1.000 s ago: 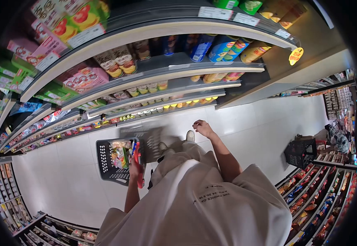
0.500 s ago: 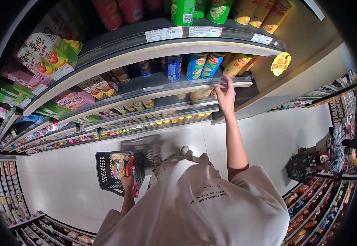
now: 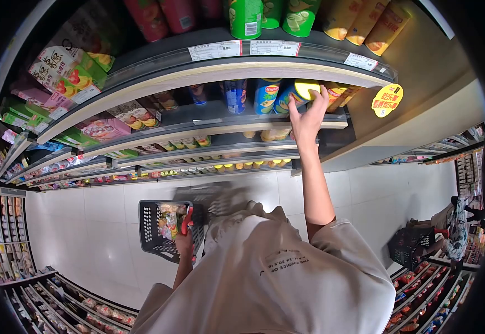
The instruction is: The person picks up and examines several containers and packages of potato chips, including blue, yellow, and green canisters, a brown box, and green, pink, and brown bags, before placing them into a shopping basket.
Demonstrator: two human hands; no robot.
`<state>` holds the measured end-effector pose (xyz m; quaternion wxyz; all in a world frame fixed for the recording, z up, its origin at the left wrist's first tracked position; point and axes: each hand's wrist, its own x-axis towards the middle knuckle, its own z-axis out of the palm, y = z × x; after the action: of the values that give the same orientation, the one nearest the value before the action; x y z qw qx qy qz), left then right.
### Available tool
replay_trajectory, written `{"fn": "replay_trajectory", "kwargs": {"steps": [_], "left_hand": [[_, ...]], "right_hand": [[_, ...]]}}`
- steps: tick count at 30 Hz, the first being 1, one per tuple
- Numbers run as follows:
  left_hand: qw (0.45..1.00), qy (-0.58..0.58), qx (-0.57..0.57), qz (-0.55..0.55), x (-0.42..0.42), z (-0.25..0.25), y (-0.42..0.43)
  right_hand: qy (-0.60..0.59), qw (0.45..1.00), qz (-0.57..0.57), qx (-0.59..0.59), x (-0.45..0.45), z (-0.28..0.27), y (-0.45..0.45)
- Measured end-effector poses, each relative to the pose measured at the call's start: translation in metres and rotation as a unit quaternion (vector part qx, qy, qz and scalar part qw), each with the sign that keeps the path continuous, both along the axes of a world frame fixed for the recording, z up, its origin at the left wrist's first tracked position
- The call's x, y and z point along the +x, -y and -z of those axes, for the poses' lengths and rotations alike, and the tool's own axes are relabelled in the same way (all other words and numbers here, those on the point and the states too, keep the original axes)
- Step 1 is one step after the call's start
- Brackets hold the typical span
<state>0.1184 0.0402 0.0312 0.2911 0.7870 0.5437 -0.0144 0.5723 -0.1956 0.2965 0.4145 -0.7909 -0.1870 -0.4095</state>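
Observation:
My right hand (image 3: 308, 119) reaches to the second shelf, its thumb and fingers around the yellow-lidded end of a blue-green chip canister (image 3: 285, 102). The canister tilts, its lid (image 3: 307, 89) turned toward me. Just left of it stands another blue canister (image 3: 266, 96), upright, and further left a dark blue one (image 3: 235, 97). Yellow-orange canisters (image 3: 337, 92) are partly hidden behind my fingers. Low at my left side, my left hand (image 3: 184, 243) is closed on the red handle (image 3: 187, 221) of a dark shopping basket (image 3: 149, 228). Packaged food (image 3: 169, 221) lies inside the basket.
A shelf edge with price tags (image 3: 274, 48) runs above my right hand, and a wooden side panel (image 3: 420, 92) with a yellow round sign (image 3: 387, 101) is to the right. Another person with a black basket (image 3: 406, 247) is at the far right, near snack racks.
My right hand has moved from the front of the yellow canisters onto the blue-green canister, which now leans with its lid toward me. The left hand still holds the basket.

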Motion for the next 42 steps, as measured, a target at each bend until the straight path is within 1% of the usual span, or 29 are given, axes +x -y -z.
{"fn": "replay_trajectory", "kwargs": {"steps": [2,4,6,7,9,10,12,13,14,16,18,20,21,22,23,26,27,29,30,32,33,34,35,36,37,38,40,41,42], "left_hand": [[1.0,0.003,-0.015,-0.001,0.0,0.006,0.005],[1.0,0.012,-0.028,0.0,0.0,0.019,0.004],[0.998,-0.012,-0.059,-0.004,0.003,0.024,0.004],[0.998,-0.014,-0.059,-0.003,0.005,0.024,0.006],[0.993,0.06,-0.098,-0.018,0.011,0.021,0.01],[0.994,0.059,-0.095,-0.014,0.009,0.031,0.006],[0.995,0.001,-0.095,-0.015,0.009,0.044,0.003],[0.996,0.025,-0.085,-0.015,0.009,0.046,0.004],[0.996,0.025,-0.083,-0.014,0.009,0.047,0.004],[0.99,0.042,-0.124,-0.045,0.012,0.04,0.006],[0.992,0.037,-0.113,-0.045,0.011,0.041,0.006],[0.994,0.049,-0.095,-0.02,0.006,0.05,0.003],[0.994,0.051,-0.095,-0.022,0.009,0.044,0.004],[0.995,0.04,-0.089,-0.027,0.012,0.039,0.006],[0.996,0.029,-0.083,-0.03,0.014,0.034,0.007],[0.994,0.024,-0.105,-0.035,0.009,0.05,0.001],[0.994,0.023,-0.104,-0.035,0.01,0.044,0.001],[0.989,0.06,-0.132,-0.013,0.015,0.022,0.005],[0.989,0.059,-0.132,-0.012,0.016,0.022,0.004],[0.997,0.051,0.002,0.06,0.019,0.022,0.004],[0.997,0.051,0.001,0.062,0.025,0.02,0.004],[0.989,0.049,0.1,0.096,0.035,0.015,0.006],[0.971,0.047,0.197,0.129,0.046,0.01,0.007],[0.971,0.046,0.196,0.13,0.06,0.0,0.008],[0.958,0.103,0.215,0.158,0.078,-0.015,0.01],[0.941,0.159,0.233,0.186,0.097,-0.029,0.01],[0.942,0.176,0.092,0.27,0.131,-0.05,0.005],[0.939,0.213,-0.101,0.252,0.152,-0.084,0.012],[0.899,0.242,-0.289,0.222,0.173,-0.122,0.025]], "right_hand": [[0.016,1.0,0.016,0.004,-0.003,0.002,0.005],[-0.074,0.989,-0.046,0.122,-0.003,0.006,0.011],[-0.088,0.985,-0.056,0.135,0.002,0.009,0.016],[-0.065,0.992,-0.048,0.098,0.001,0.004,0.016],[-0.006,0.999,-0.035,0.005,0.006,0.002,0.015],[-0.024,0.999,-0.028,-0.023,0.006,0.002,0.012],[-0.053,0.996,-0.006,-0.071,0.006,0.001,0.006],[-0.054,0.996,-0.004,-0.069,0.009,0.003,0.005],[-0.071,0.994,0.001,-0.085,0.012,0.007,0.003],[-0.088,0.991,0.006,-0.102,0.013,0.008,0.0],[-0.05,0.997,0.008,-0.058,0.013,0.008,-0.002],[0.012,1.0,-0.003,-0.01,0.016,0.014,-0.002],[0.009,1.0,0.005,0.009,0.011,0.01,-0.002],[-0.006,0.999,-0.003,0.053,0.009,0.012,-0.002],[-0.007,0.998,0.001,0.061,0.008,0.014,0.001],[-0.012,0.997,0.018,0.07,0.003,0.017,0.007],[-0.018,0.996,0.013,0.089,0.001,0.019,0.009],[-0.03,0.992,-0.004,0.12,-0.001,0.021,0.012],[-0.03,0.992,-0.002,0.12,0.0,0.022,0.013],[0.041,0.981,-0.054,0.184,0.002,0.022,0.015],[0.053,0.975,-0.086,0.198,-0.001,0.019,0.017],[0.052,0.975,-0.084,0.198,-0.006,0.014,0.02],[0.076,0.969,-0.103,0.213,-0.011,0.008,0.021],[0.099,0.961,-0.123,0.228,-0.017,0.002,0.023],[0.104,0.958,-0.134,0.232,-0.023,-0.005,0.025],[0.114,0.944,-0.154,0.27,-0.029,-0.01,0.024],[0.063,0.928,-0.175,0.324,-0.049,-0.026,0.024],[0.06,0.929,-0.172,0.323,-0.058,-0.028,0.028],[-0.067,0.869,-0.223,0.437,-0.067,-0.029,0.031]]}}
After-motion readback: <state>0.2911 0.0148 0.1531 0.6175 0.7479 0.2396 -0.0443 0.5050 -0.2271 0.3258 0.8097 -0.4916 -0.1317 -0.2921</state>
